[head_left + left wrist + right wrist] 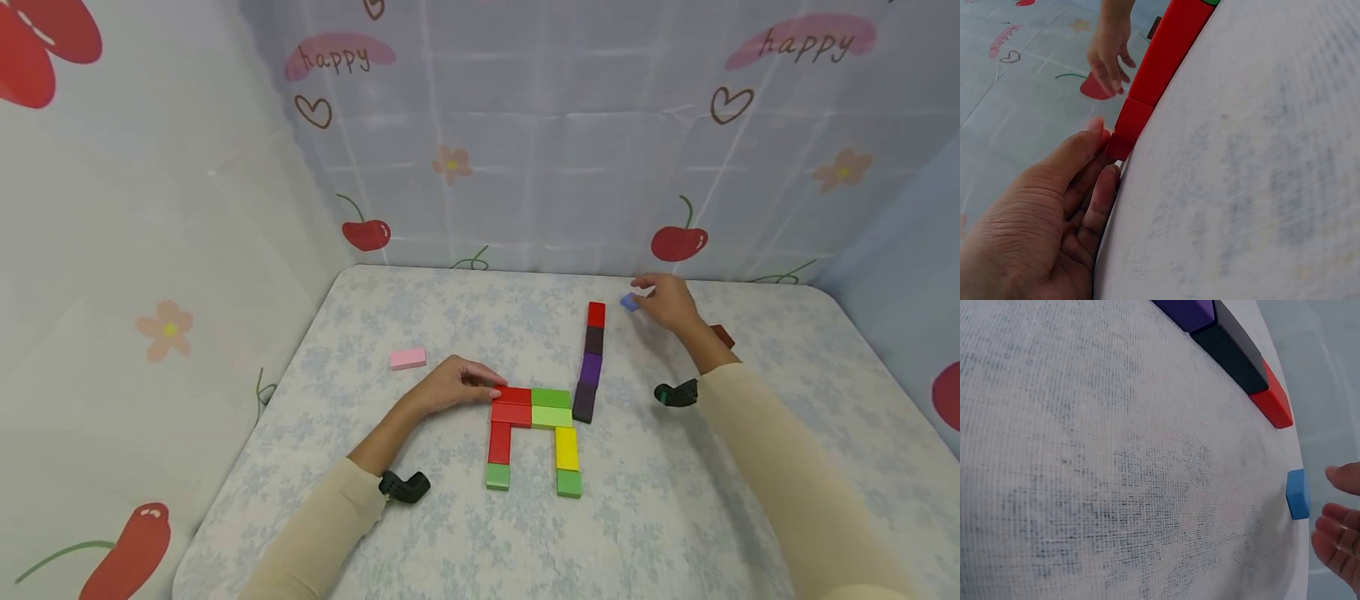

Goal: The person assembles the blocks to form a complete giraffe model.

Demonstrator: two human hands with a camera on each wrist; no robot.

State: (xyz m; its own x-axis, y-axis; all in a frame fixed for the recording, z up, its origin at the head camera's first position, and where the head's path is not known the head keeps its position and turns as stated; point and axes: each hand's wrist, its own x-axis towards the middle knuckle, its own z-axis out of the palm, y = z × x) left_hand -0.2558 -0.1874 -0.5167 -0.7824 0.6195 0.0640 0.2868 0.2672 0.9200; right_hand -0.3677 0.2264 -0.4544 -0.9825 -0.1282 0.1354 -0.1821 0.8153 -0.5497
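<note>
In the head view my left hand [455,385] is at the left end of a flat red block [514,396], thumb and fingertips pinching its corner. The left wrist view shows these fingertips right at the end of the red row [1141,115]. My right hand [666,300] is by a small blue block [628,302] near the table's back edge. In the right wrist view the blue block [1298,494] sits on the cloth, with the fingers and thumb of the right hand [1341,525] spread beside it. The red block joins green blocks [551,398] in a two-legged shape.
A slightly bent column of red, black and purple blocks [592,367] runs toward the back. A pink block [408,359] lies to the left, and a brown block [722,336] shows partly behind the right forearm. Patterned curtains [555,167] stand behind the table [360,300].
</note>
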